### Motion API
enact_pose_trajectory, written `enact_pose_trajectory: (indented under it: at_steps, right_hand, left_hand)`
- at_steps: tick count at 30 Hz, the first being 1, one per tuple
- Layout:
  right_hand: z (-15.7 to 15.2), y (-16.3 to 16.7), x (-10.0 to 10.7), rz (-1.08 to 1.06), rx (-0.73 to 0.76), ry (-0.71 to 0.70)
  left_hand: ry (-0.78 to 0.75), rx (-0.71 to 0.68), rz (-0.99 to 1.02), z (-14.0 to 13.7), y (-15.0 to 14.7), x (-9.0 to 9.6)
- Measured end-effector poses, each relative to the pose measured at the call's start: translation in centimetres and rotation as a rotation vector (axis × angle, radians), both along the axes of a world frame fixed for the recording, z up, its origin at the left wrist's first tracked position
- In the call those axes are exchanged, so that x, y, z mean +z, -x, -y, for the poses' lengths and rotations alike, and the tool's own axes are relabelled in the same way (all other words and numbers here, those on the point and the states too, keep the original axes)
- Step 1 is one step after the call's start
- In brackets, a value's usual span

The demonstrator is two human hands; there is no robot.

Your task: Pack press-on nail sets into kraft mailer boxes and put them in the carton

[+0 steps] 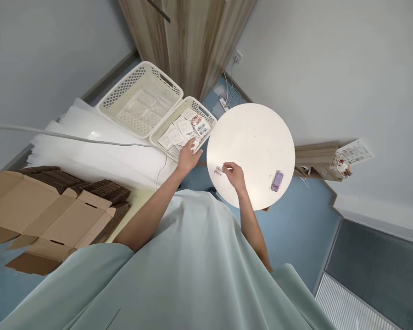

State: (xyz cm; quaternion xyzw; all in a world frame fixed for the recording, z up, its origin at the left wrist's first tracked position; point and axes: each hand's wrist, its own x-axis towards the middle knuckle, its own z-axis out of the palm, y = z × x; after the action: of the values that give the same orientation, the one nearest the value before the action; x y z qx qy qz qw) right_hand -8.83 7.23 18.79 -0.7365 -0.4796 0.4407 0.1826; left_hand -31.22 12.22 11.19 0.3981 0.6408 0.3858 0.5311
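Note:
My left hand (pixel 188 158) reaches over the near rim of the smaller white basket (pixel 155 137), fingers spread at the edge of the cards. Inside lies a loose pile of small white cards (pixel 175 135), most showing print, and one card with teal shapes (pixel 202 129) lies near the right side. Over the left part of the round white table, my right hand (pixel 235 175) has its thumb and fingers pinched together at the edge of a small clear sheet with reddish markings (pixel 218 171). Its exact kind is too small to make out.
A pixelated purple item (pixel 277 181) lies on the round table (pixel 251 133). A larger white basket (pixel 105 101) adjoins the smaller one. Flattened cardboard boxes (pixel 69 217) and white plastic sheeting (pixel 86 133) are at left, a cable (pixel 72 136) crossing above. A power strip (pixel 223 104) lies behind the table.

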Motion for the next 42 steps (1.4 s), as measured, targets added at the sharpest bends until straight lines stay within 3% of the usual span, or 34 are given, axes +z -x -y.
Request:
enact_pose_trajectory:
  at_steps: [5, 12, 22, 27, 32, 36, 42]
  right_hand:
    - [-2.0, 4.4, 2.0, -0.014, 0.081, -0.030]
    - [-3.9, 9.5, 4.1, 0.034, 0.181, -0.028]
    - [-4.1, 12.2, 5.3, 0.083, 0.202, -0.010]
    - [-3.7, 12.1, 5.6, 0.097, 0.153, -0.004]
    - [-2.9, 11.6, 5.7, 0.101, 0.080, 0.003]
    - [-2.0, 11.1, 5.5, 0.106, 0.043, 0.016]
    - [-1.1, 10.4, 5.4, 0.098, -0.005, 0.040]
  left_hand:
    - [-0.043, 0.156, 0.004, -3.0, 4.5, -0.7]
    - [-0.119, 0.336, -0.035, -9.1, 10.0, -3.6]
    - [0.149, 0.171, -0.354, -14.4, 15.5, -5.8]
    - [0.152, 0.123, -0.381, -16.8, 16.6, -6.4]
    - [0.144, 0.340, -0.195, -20.0, 16.6, -6.8]
    - [0.274, 0.456, -0.122, -22.1, 16.1, -6.7]
    - [0.411, 0.450, -0.119, -23.6, 15.8, -6.5]
